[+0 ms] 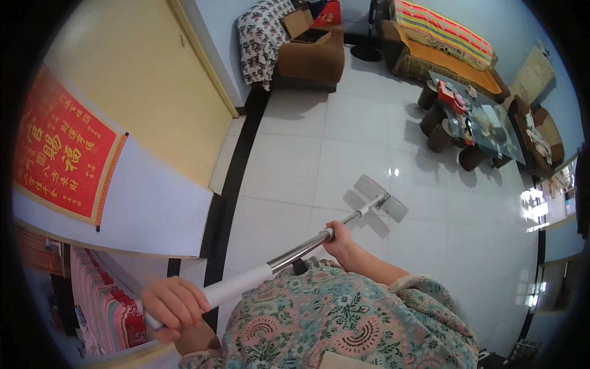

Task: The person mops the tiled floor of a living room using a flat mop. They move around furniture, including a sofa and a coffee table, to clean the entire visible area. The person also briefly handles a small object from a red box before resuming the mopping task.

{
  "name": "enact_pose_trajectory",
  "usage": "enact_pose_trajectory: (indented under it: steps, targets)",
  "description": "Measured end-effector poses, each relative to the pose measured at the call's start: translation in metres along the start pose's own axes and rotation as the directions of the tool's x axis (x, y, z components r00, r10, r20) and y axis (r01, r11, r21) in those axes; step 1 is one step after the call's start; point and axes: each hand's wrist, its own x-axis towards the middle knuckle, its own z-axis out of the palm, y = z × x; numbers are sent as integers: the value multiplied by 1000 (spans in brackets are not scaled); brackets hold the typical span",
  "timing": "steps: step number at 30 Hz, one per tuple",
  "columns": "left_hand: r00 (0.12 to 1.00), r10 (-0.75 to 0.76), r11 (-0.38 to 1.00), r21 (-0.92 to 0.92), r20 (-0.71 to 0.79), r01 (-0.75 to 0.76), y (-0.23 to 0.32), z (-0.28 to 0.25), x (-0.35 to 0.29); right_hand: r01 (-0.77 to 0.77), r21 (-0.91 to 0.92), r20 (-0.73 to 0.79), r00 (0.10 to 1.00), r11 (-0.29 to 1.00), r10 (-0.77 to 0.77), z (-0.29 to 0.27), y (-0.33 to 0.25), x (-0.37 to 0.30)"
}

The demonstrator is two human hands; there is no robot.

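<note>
The left hand [176,305] clenched the white grip end of the flat mop [319,237] while the right hand [340,238], nearer the mop head, grasped its metal pole, which ran forward-right down to the white tiled floor [344,141].

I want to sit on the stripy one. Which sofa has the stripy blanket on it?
The long sofa against the far wall, behind the glass coffee table. Its back wears a bright striped cover; the brown sofa to its left has a black-and-white patterned throw instead.
</note>
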Motion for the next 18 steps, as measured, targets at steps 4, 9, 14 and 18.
enact_pose_trajectory:
  steps: [4, 9, 14, 18]
  targets:
    - [992, 16, 988, 157, -124, 4, 14, -23, -35, -56, 29, 119, 991, 998, 52, 61, 27, 39]
    - [940, -39, 915, 366, -338, 170, 11, -40, -34, -15, -152, 119, 992, 988, 34, 145, 46, 75]
    - [837, -229, 779, 422, -496, 464, -23, -72, -2, 29, -206, 208, 978, 978, 15, 219, 17, 144]
    - [851, -345, 761, 412, -396, 501, -85, -135, 28, 35, -178, 221, 975, 983, 5, 283, -29, 216]
